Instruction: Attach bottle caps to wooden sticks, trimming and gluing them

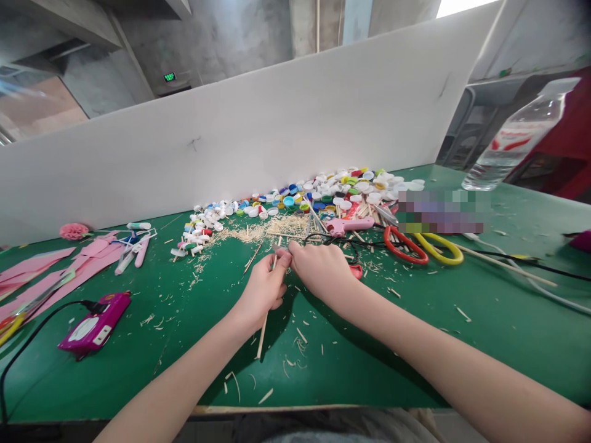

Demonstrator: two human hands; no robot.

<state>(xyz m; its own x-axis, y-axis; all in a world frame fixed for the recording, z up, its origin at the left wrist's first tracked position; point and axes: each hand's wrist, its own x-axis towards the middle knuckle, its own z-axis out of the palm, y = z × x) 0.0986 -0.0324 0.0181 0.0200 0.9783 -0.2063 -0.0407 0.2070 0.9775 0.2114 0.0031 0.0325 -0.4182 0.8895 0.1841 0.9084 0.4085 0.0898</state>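
My left hand [264, 288] is closed around a thin wooden stick [262, 339], whose lower end slants down below the fingers. Right against it, my right hand [321, 269] is also closed, its thumb meeting the left fingertips near the stick's upper end. A small greyish edge shows between the thumbs; what my right hand grips is hidden. Wood shavings [249, 232] lie in a pile just beyond both hands, and more are scattered around. A red piece [355, 271] shows beside my right wrist, too covered to identify.
Many bottle caps [289, 201] lie along the white partition [258, 123]. To the right are a pink glue gun [348, 226], red-handled scissors [406, 246], a yellow handle [443, 248] and a water bottle [517, 144]. A purple power strip [96, 325] and pink paper [76, 271] lie left on the green table [175, 369].
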